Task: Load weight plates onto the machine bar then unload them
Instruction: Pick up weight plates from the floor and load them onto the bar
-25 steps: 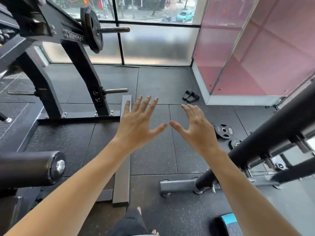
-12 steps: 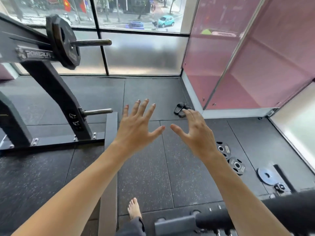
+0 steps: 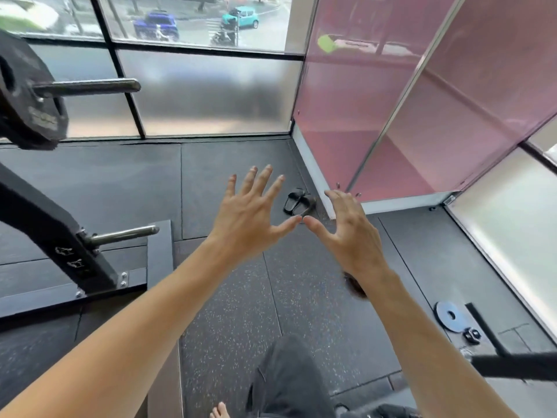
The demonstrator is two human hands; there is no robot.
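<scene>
View has swung right since a second ago. Left hand (image 3: 245,229) and right hand (image 3: 351,236) stay spread, empty. One weight plate (image 3: 28,95) on machine bar (image 3: 87,87); blue plate (image 3: 450,316) on floor's right edge, likely next.

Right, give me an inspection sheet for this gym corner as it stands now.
Surface: black rubber floor, speckled, bare in the middle.
Job's things: one black weight plate sits on the machine bar at upper left; a lower peg on the frame is empty; a blue-grey plate lies flat on the floor at right, with a small collar beside it.
Clutter: a pair of black slippers near the corner.
Hands: left hand and right hand both open, fingers spread, holding nothing, thumb tips nearly meeting.
Cables: nothing seen.
Surroundings: frosted window with a street above it, pink panels at right.
</scene>
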